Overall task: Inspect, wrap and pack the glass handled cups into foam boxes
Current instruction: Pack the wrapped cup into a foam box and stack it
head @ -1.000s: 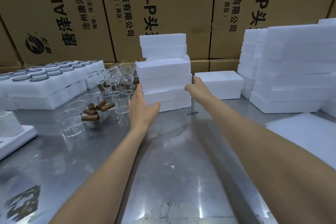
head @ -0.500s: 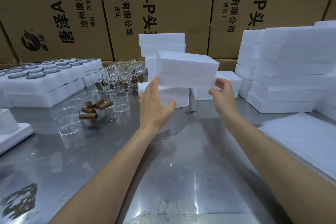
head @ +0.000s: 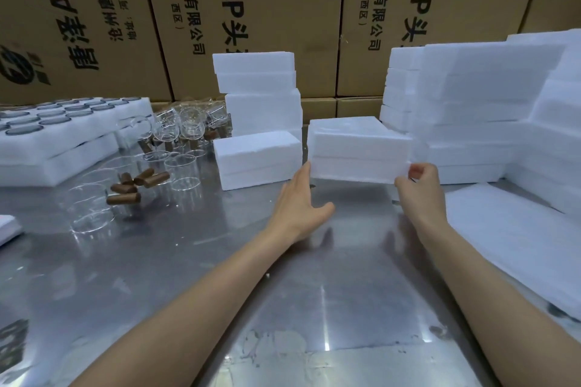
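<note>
A white two-part foam box [head: 358,151] hangs just above the steel table [head: 188,276], right of centre. My left hand [head: 298,201] presses flat against its left end with straight fingers. My right hand [head: 419,188] pinches its lower right corner with curled fingers. Clear glass cups with brown handles [head: 135,185] lie and stand in a cluster at the left back, and more glass cups [head: 185,129] stand behind them.
Another foam box [head: 257,157] lies left of the held one, in front of a short foam stack [head: 261,94]. Tall foam stacks [head: 471,110] fill the right side. Thin foam sheets [head: 518,245] lie at right. Foam trays of cups [head: 63,132] sit far left. Cardboard cartons [head: 251,9] wall the back.
Both hands lifted the foam box off the middle stack, carried it to the right and lowered it close to the table. One box stays where the stack stood.
</note>
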